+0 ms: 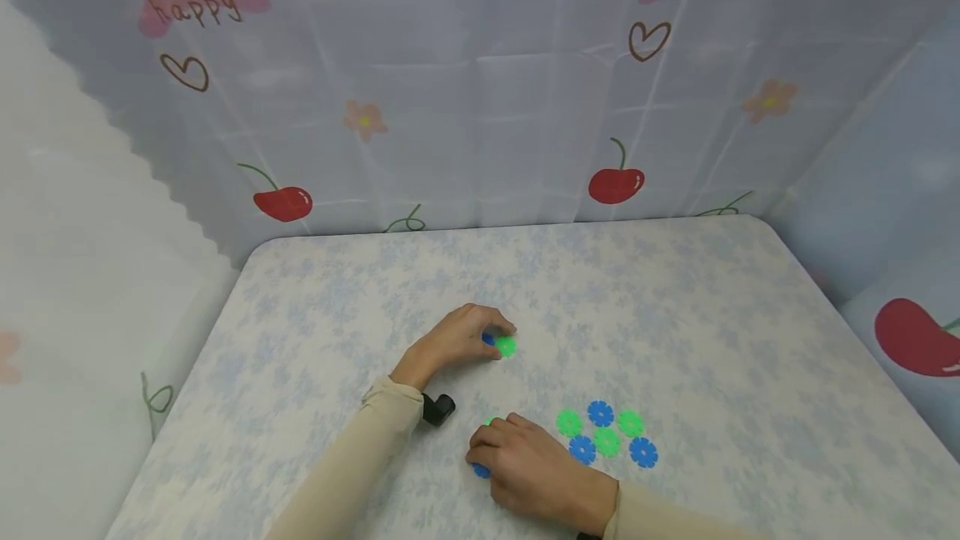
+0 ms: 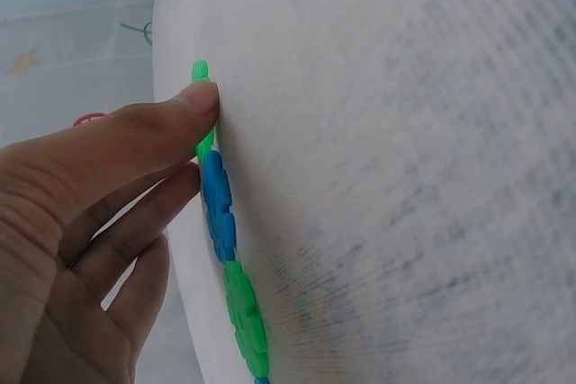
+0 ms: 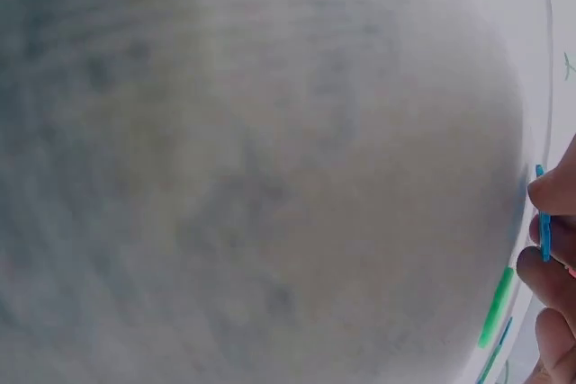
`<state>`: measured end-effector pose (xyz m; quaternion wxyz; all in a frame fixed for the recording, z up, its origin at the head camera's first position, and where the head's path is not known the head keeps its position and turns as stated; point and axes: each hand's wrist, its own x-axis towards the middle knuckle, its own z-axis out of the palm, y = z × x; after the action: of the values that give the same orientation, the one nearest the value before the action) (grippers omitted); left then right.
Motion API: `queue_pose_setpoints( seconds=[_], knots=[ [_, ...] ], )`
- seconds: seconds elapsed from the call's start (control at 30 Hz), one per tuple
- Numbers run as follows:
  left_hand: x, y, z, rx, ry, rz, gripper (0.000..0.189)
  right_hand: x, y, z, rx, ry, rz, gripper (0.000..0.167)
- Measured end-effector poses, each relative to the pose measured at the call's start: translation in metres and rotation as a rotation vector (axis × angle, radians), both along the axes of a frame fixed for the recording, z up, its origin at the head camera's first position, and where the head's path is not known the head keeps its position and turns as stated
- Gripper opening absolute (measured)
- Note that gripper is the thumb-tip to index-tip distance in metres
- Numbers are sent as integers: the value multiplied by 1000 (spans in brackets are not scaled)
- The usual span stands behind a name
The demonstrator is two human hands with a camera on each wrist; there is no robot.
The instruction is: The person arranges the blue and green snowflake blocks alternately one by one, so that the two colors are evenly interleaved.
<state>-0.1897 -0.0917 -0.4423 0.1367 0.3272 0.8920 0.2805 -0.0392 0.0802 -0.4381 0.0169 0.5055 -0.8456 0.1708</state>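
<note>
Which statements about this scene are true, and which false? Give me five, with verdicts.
1. The right grip pinches a red disc. False: it pinches a blue disc.
2. The left grip touches a green disc. True.
3. The backdrop shows printed bananas. False: it shows printed cherries.
4. Three blue discs and three green discs lie on the table beside the right grip. True.
5. Both sleeves are black. False: they are cream.

The whitish worktop [image 1: 660, 298] is blotched in what looks like pale blue. On it are bright green discs [image 1: 607, 442] and blue discs [image 1: 643, 452]; behind it, a greyish backdrop [image 1: 465, 107] bears red cherries [image 1: 617, 187].
</note>
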Motion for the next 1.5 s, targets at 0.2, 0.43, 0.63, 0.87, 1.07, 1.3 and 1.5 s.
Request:
queue_pose_setpoints(
  seconds=[0.2, 0.43, 0.63, 0.87, 1.07, 1.3, 1.5],
  knots=[
    [1, -1, 2, 7, 1, 4, 38, -9, -1, 5, -33, -79, -107, 24],
    [-1, 3, 4, 0, -17, 18, 39, -39, 8, 8, -29, -240, -246, 26],
    [-1, 5, 5, -9, -13, 17, 39, -64, 15, 5, -50, -243, -356, 25],
    [-1, 6, 6, 0, 3, 13, 38, -81, 19, 4, -35, -235, -489, 24],
    [-1, 7, 7, -1, -6, 20, 38, -90, 24, 3, -18, -182, -554, 24],
    [-1, 8, 8, 3, -18, 16, 37, -98, 28, 4, 6, -159, -576, 25],
    [-2, 7, 8, 0, -15, 13, 36, -102, 26, 2, 3, -165, -585, 25]
  ],
)
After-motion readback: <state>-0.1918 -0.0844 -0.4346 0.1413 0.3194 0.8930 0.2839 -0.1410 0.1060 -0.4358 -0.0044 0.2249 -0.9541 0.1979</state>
